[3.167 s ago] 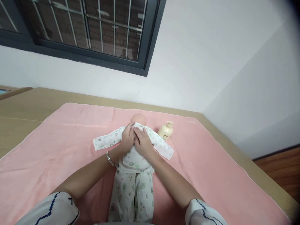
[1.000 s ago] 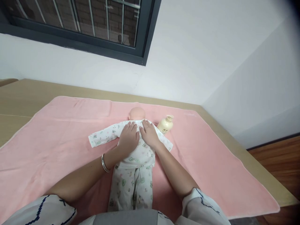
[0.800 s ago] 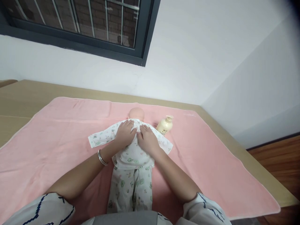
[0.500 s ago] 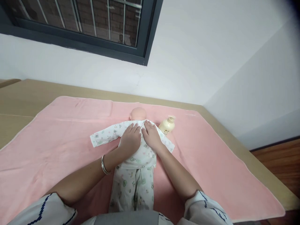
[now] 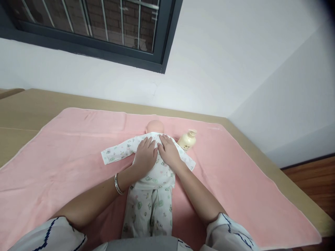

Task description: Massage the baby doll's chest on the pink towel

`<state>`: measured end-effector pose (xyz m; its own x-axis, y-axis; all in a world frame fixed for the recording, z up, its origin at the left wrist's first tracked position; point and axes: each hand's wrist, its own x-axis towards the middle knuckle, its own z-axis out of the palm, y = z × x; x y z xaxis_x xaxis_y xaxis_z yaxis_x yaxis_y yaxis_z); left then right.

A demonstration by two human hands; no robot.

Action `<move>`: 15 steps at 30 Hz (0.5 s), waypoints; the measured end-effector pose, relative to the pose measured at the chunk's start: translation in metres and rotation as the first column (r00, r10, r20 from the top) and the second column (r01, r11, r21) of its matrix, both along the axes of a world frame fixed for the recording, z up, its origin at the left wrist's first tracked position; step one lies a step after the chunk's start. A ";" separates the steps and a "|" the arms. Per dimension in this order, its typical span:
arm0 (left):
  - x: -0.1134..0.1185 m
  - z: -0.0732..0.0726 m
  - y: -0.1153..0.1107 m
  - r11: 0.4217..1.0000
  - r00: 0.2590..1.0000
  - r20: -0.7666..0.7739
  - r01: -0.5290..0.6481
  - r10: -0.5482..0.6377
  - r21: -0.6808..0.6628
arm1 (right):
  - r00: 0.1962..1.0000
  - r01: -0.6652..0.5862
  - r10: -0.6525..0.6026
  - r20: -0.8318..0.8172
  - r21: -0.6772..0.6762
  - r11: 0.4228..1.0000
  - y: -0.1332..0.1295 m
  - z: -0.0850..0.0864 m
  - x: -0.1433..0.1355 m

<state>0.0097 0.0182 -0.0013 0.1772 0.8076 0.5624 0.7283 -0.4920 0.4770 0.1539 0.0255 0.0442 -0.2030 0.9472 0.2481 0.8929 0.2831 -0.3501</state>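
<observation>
Pale wooden bench [image 5: 21,109], pink cloth mat [image 5: 235,195]: smooth-headed doll in white printed clothes [image 5: 160,176] lies mid-mat. Left hand [image 5: 144,157] and right hand [image 5: 169,151], earlier bunched together, now lie flat on its upper torso, apparently broadening contact.

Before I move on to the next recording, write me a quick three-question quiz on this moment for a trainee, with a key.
1. Which wrist wears the silver bangle?
2. True or false: the cream bottle is on the pink cloth, to the right of the head of the doll as the camera sees it.
3. Fill in the blank: the left hand and the right hand both rest on the doll's white patterned ____.

Key:
1. The left wrist.
2. True.
3. Top.
</observation>
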 end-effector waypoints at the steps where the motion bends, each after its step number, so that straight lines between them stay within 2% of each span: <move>1: -0.002 0.000 0.003 1.000 1.000 0.003 0.002 -0.002 -0.008 | 0.999 0.033 -0.033 0.025 -0.011 0.999 -0.001 0.000 -0.002; 4: -0.011 0.001 0.022 0.999 1.000 0.003 -0.004 0.004 -0.053 | 0.990 0.089 -0.087 0.112 -0.018 0.996 -0.014 0.000 -0.017; 8: -0.016 0.003 0.040 0.995 0.998 -0.055 -0.045 0.041 -0.086 | 0.983 0.024 -0.029 0.181 0.033 0.999 -0.033 0.000 -0.035; 12: -0.004 0.006 0.021 0.994 0.987 -0.150 -0.071 0.059 -0.078 | 0.994 -0.007 0.007 0.110 0.001 1.000 -0.019 0.001 -0.021; 15: 0.003 0.008 0.000 0.996 0.978 -0.201 -0.072 0.062 -0.043 | 0.997 0.067 -0.063 0.045 -0.077 0.995 -0.001 0.002 -0.005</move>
<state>0.0132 0.0185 0.0062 0.2264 0.8476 0.4798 0.8418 -0.4181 0.3413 0.1490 0.0249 0.0460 -0.1493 0.9750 0.1648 0.9231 0.1972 -0.3303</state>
